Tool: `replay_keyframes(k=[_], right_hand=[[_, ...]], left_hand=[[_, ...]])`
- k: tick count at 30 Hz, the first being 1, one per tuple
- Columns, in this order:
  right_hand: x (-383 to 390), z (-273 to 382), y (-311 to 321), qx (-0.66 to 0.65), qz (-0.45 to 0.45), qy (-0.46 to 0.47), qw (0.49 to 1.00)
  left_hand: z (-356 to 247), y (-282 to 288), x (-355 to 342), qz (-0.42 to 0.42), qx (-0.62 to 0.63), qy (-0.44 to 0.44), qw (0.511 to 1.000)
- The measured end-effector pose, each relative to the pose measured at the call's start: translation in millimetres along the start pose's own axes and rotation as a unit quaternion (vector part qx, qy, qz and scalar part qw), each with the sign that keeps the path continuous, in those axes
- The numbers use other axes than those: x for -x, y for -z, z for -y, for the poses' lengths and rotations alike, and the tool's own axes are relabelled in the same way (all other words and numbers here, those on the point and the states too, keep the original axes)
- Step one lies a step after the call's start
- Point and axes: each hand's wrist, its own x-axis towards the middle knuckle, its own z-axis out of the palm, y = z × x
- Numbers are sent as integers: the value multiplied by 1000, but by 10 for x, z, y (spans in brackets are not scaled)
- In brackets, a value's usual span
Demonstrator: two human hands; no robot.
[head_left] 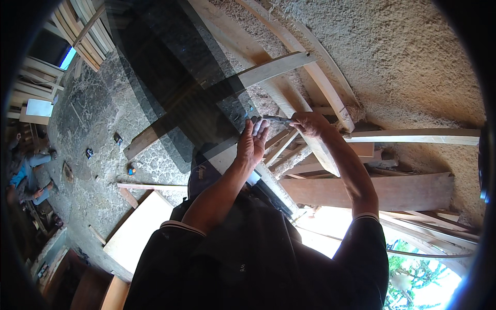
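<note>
My right hand [310, 125] is closed around a slim, dark tool [278, 119] whose exact kind I cannot make out. The tool points left, its far end close to the fingertips of my left hand. Palm up, my left hand [251, 143] has its fingers apart and slightly curled, and I see nothing gripped in it. Beneath my right hand runs a long pale timber board [323, 154]. Just beyond both hands a wooden crosspiece [276, 70] lies slantwise. A dark see-through band [165, 57] covers part of the view left of my hands.
Planks and offcuts lean along the rough wall [403, 67] at right, with a wide brown board [372, 196] below them. A pale panel [142, 227] lies on the stained floor [103, 144]. Another person [31, 173] sits at far left. Stacked timber [85, 31] stands at upper left.
</note>
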Motion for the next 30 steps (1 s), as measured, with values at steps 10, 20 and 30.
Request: replay_keyframes(k=[10,20,30], right_hand=[[41,97,-14,-26,-53,25,998],[102,149,-103,-38,-68,28,997],[100,198,-101,-58,-33,-19,998]], left_hand=[[-2,3,6,-13,2,2,1000],[3,-14,11,-18,-6,-2,1000],[12,38,-22,-4,-10,-4,1000]])
